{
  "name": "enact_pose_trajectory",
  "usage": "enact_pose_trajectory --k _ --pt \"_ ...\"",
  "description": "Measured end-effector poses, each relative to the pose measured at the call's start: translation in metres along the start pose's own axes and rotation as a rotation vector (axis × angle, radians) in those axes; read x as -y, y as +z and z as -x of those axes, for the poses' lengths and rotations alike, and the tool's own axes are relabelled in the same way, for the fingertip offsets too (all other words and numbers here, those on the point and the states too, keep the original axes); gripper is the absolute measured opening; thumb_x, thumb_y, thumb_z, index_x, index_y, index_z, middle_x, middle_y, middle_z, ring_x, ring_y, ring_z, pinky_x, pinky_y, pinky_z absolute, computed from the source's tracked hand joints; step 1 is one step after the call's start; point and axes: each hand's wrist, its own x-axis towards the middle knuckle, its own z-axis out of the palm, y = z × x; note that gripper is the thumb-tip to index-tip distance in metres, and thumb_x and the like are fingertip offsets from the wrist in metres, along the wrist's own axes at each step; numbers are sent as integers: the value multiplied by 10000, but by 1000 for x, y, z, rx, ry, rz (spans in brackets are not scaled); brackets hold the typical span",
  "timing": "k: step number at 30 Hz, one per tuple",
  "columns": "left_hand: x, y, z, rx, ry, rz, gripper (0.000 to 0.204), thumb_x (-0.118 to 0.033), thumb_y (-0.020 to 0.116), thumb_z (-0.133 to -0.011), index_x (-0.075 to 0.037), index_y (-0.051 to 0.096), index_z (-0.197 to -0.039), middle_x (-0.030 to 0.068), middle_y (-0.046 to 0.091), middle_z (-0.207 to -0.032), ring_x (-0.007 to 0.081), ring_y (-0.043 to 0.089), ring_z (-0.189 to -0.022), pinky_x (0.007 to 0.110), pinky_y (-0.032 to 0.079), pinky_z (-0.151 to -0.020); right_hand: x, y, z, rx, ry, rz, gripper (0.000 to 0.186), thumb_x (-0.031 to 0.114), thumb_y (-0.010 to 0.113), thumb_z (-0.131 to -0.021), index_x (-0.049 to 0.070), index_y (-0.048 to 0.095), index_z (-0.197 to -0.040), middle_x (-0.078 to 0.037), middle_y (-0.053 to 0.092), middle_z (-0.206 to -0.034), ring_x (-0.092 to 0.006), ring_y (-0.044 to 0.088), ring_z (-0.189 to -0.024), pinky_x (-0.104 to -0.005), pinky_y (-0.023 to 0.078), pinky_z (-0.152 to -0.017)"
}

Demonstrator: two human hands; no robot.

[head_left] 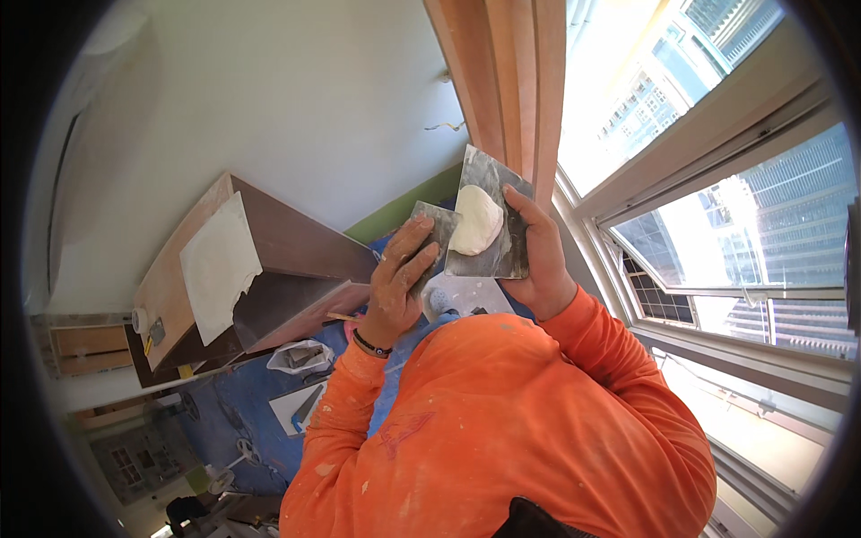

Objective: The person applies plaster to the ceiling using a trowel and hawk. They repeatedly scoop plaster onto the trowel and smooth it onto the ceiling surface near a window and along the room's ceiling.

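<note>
My right hand [543,258] grips a flat grey metal plate [484,169] by its right side, thumb on the upper face. On that plate sits a thick mound of white putty [477,222]. In my left hand [400,280] is a smaller grey putty knife [438,218], with fingers laid over its face. Its right edge meets the left side of the putty and plate; whether it presses into the putty, I cannot tell. Both tools are held up in front of my chest, and their undersides are hidden.
A brown wooden cabinet [296,224] lies at the left with a torn white sheet [220,264] on it. A white bag [301,357] rests on the blue floor covering [251,394]. Wires [444,126] poke from the wall beside a wooden frame [502,81]. Windows [744,224] line the right.
</note>
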Motion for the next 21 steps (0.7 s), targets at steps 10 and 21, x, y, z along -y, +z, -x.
enact_pose_trajectory --k 10,21 --pt "-88 37 -61 -506 -889 983 255 -131 580 -1053 10 622 -1260 72 692 -1145 153 680 -1028 334 579 -885 56 -49 57 -56 -599 -93 500 381 491 -1086 -2 483 -1407 -115 637 -1296 -246 668 -1119 -384 556 -990" --pt "-110 112 -76 -375 -910 1018 282 -190 611 -1042 -15 608 -1264 76 672 -1163 159 669 -1025 325 573 -868 63 -77 125 -24 -323 883 620 474 338 -1132 -39 463 -1457 -65 592 -1284 -109 488 -1190 -267 395 -1070"
